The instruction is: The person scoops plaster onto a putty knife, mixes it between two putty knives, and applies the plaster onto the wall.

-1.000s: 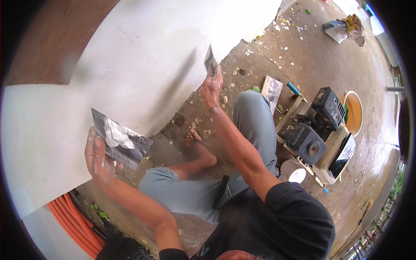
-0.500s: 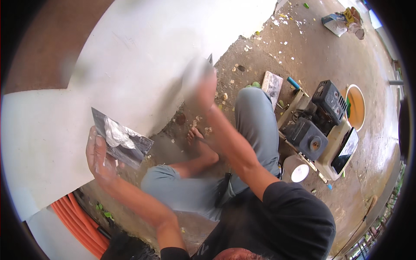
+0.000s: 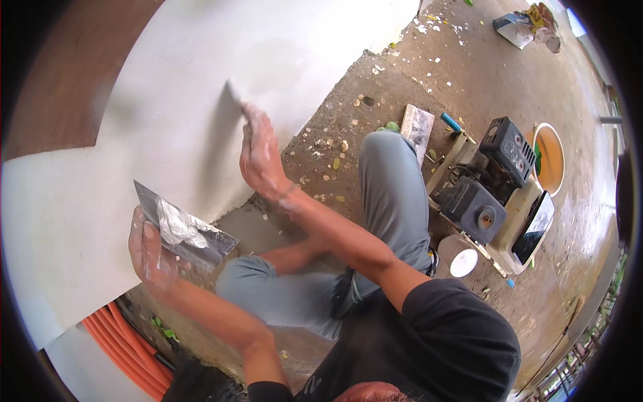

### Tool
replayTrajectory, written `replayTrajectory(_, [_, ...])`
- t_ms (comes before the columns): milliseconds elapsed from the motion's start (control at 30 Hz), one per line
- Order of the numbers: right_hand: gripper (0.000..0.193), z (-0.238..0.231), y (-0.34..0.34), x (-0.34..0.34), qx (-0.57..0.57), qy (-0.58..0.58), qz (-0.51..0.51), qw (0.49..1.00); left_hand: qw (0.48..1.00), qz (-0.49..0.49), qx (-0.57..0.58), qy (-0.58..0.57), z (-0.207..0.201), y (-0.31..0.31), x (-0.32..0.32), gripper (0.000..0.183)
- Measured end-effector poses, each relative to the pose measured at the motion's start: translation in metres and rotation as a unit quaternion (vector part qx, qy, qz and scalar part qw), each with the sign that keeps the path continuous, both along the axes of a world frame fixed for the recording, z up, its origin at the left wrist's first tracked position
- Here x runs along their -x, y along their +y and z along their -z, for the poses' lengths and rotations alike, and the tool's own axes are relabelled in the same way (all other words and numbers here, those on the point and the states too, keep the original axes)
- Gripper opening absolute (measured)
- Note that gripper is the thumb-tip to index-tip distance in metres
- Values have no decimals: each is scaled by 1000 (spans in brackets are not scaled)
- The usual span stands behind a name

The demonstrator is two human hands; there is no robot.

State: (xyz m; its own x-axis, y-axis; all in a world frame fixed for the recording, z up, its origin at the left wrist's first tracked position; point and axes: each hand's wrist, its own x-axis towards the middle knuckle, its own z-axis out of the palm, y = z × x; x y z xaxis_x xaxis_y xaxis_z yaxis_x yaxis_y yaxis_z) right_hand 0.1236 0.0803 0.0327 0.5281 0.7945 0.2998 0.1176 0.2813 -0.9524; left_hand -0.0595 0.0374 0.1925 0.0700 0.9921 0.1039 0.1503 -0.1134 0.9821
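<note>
In the head view, the left hand (image 3: 155, 258) grips a dark metal plate (image 3: 211, 251) by its near left edge, with the thumb toward the top and the fingers beneath. A thick lump of white putty (image 3: 179, 224) lies across the middle of the plate, which is tilted, one corner pointing far left and another to the right. White smears cover the thumb and the wrist.

The right hand (image 3: 261, 151), farther off and to the right of the plate, is closed around a thin scraper (image 3: 233, 90); its tip sticks out past the fingers, partly blurred. It is in front of the white wall (image 3: 281, 60), a shadow just beside it, but whether the blade touches the wall cannot be told.

The person sits on the brown floor (image 3: 569, 87), in grey-blue trousers (image 3: 395, 194) and a black shirt (image 3: 462, 328). To the right of the raised knee are a flat board (image 3: 416, 130), a machine with black housings (image 3: 472, 211), a white pail (image 3: 457, 254) and an orange bucket (image 3: 550, 164). A bag (image 3: 516, 31) lies far right; orange pipes (image 3: 124, 348) run near left.
</note>
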Motion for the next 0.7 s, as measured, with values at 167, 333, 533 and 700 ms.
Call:
replayTrajectory(167, [46, 15, -1, -39, -3, 224, -1, 975, 998, -50, -1, 22, -24, -8, 17, 53])
replayTrajectory(333, [47, 99, 72, -65, -23, -77, 188, 979, 999, -8, 39, -5, -18, 1, 4, 52])
replayTrajectory(533, [53, 133, 34, -14, 31, -162, 104, 981, 999, -36, 35, 16, -13, -5, -5, 54])
replayTrajectory(700, [35, 87, 48, -86, 253, 219, 124, 934, 997, -76, 23, 15, -14, -8, -3, 51])
